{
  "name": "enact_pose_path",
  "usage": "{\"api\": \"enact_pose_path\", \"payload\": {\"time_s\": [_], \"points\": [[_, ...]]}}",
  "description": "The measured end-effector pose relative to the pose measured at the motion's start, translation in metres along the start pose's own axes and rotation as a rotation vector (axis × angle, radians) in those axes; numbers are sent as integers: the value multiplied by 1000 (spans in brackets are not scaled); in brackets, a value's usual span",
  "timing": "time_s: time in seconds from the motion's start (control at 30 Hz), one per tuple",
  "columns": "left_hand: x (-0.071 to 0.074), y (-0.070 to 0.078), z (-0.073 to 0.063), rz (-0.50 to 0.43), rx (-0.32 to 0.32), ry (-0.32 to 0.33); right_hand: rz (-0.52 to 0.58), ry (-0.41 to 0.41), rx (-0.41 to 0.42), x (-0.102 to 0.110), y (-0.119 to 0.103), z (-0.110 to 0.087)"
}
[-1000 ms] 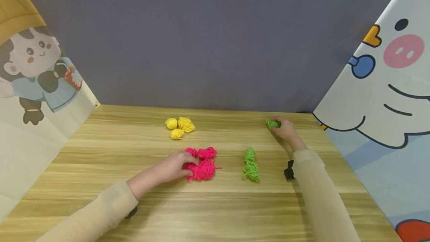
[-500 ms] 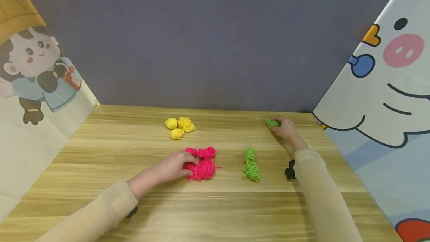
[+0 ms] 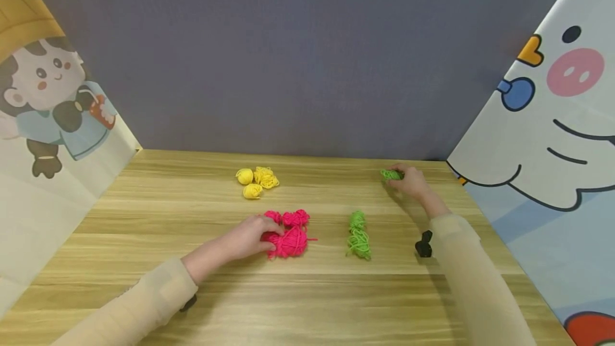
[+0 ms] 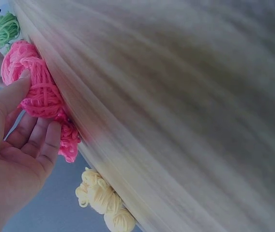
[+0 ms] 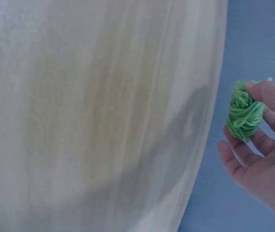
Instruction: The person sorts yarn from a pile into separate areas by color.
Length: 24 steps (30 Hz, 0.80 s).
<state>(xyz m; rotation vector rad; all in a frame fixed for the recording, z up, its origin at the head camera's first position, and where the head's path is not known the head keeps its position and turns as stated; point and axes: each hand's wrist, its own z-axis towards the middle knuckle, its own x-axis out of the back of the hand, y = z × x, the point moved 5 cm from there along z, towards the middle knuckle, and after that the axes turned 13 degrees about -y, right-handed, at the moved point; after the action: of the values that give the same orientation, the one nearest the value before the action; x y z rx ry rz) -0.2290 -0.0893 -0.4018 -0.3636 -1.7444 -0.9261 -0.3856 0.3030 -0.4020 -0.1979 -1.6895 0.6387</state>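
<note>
My left hand [image 3: 251,236] rests at a large pink yarn ball [image 3: 294,242] on the table, thumb on its near side and fingers around its left end. Smaller pink yarn balls [image 3: 296,218] lie just behind it. At the far right, my right hand [image 3: 413,182] pinches a small green yarn ball [image 5: 244,116] between thumb and fingers; the right wrist view shows it raised off the wood. Two more green yarn balls [image 3: 359,243] lie in a line right of the pink ones. In the left wrist view, my thumb presses the pink strands [image 4: 40,89].
Three yellow yarn balls [image 3: 252,191] form a cluster at the back left of the wooden table [image 3: 298,303]. A dark grey panel [image 3: 298,57] stands along the back edge. Printed cartoon panels [image 3: 572,138] flank both sides.
My right hand has risen slightly with the green yarn ball, and its forearm has swung a little to the right. The left hand stays at the pink yarn ball.
</note>
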Motion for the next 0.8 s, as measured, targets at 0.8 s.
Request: {"api": "enact_pose_path", "payload": {"time_s": [0.8], "points": [[0,0,0,-7,8,-3,-78,-9,150,21,-46,-31]]}}
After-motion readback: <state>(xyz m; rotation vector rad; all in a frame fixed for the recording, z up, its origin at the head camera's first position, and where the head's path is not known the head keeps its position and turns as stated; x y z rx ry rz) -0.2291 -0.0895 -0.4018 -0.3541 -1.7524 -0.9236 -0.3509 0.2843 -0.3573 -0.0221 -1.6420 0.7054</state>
